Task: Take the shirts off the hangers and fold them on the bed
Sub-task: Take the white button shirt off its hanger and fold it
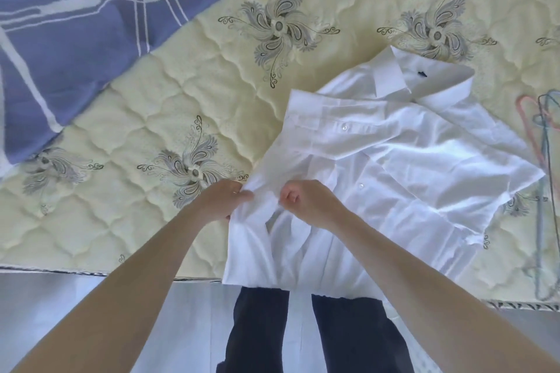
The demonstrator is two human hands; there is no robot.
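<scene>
A white button-up shirt [394, 160] lies front up on the pale yellow quilted mattress [157, 106], collar toward the far right, hem hanging over the near edge. My left hand [224, 200] pinches the shirt's left edge near the lower front. My right hand [306, 203] is curled and grips a fold of the cloth right beside it. Both hands sit close together over the shirt's lower left part. One sleeve is folded across the chest.
Several thin wire hangers [542, 179], pink and blue-grey, lie on the mattress at the right edge. A blue blanket with white lines [69, 24] covers the far left corner. The person's dark trousers [318, 333] and grey floor show below the bed's edge.
</scene>
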